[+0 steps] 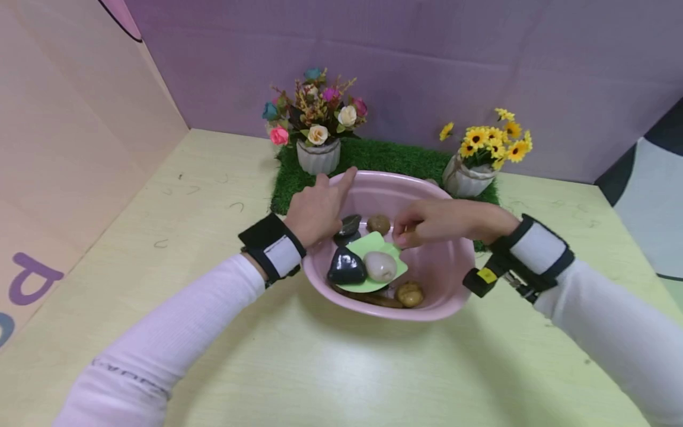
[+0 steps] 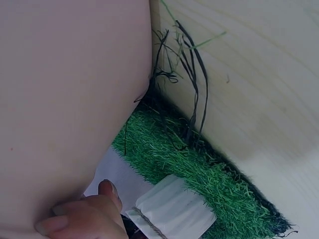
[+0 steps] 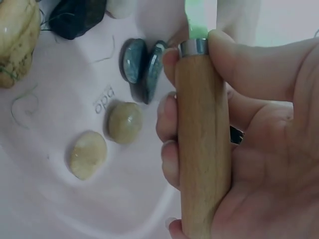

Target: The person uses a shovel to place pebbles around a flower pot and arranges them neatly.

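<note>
A pink plastic basin (image 1: 450, 261) stands on the table, with several stones inside. My left hand (image 1: 315, 207) holds its left rim, thumb on the inner side and fingertips (image 2: 55, 225) curled outside. My right hand (image 1: 427, 222) reaches over the basin and grips the wooden handle (image 3: 202, 144) of a spatula. The spatula's flat light-green head (image 1: 368, 243) lies low in the basin. A whitish stone (image 1: 380, 266) rests on it, and a glossy black stone (image 1: 345, 266) overlaps its left edge, whether on it I cannot tell.
Dark flat stones (image 3: 134, 59) and tan stones (image 3: 124, 122) lie on the basin floor. Behind stands a green turf mat (image 1: 397, 155) with a mixed-flower pot (image 1: 319, 155) left and a yellow-flower pot (image 1: 466, 177) right. A purple backdrop (image 1: 405, 71) rises beyond the table.
</note>
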`<state>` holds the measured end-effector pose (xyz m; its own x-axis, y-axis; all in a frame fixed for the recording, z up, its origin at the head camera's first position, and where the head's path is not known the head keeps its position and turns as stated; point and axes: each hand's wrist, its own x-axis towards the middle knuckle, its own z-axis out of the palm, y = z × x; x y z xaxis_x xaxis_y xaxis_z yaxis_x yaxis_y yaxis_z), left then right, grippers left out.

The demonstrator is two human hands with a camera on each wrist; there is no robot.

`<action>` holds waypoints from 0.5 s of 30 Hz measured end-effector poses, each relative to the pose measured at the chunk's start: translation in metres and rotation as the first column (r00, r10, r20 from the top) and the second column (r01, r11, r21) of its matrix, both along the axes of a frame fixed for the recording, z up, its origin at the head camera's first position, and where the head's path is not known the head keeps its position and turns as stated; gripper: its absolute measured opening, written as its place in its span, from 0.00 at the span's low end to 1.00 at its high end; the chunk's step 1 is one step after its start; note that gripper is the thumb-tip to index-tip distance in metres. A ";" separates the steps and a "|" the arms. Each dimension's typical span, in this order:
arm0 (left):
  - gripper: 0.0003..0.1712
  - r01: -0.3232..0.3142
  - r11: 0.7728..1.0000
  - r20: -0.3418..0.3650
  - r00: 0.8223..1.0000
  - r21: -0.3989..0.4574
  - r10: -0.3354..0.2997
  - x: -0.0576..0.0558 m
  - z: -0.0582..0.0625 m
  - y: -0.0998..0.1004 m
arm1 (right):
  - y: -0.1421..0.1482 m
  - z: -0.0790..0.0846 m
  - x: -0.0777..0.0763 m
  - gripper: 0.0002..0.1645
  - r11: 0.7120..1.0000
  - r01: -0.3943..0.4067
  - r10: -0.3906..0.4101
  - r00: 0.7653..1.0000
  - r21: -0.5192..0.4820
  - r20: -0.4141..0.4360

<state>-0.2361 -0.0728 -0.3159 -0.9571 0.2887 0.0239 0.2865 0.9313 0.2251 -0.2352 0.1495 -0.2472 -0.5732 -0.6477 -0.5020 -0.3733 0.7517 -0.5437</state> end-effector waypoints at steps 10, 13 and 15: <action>0.55 0.007 1.000 -0.010 1.000 0.001 -0.007 0.000 -0.001 0.000 | 0.020 0.024 -0.002 0.12 0.996 0.058 -0.056 0.998 0.060 -0.042; 0.55 0.005 1.000 -0.012 1.000 0.008 -0.005 0.000 -0.001 -0.001 | 0.024 0.034 -0.004 0.14 0.991 0.091 -0.084 0.993 0.094 -0.077; 0.55 0.007 1.000 -0.012 1.000 0.015 -0.007 0.000 -0.001 -0.001 | 0.026 0.039 -0.006 0.14 0.988 0.109 -0.098 0.990 0.109 -0.097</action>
<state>-0.2364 -0.0738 -0.3167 -0.9548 0.2946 0.0396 0.2954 0.9258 0.2360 -0.2410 0.1754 -0.2086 -0.6808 -0.5240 -0.5119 -0.3342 0.8440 -0.4195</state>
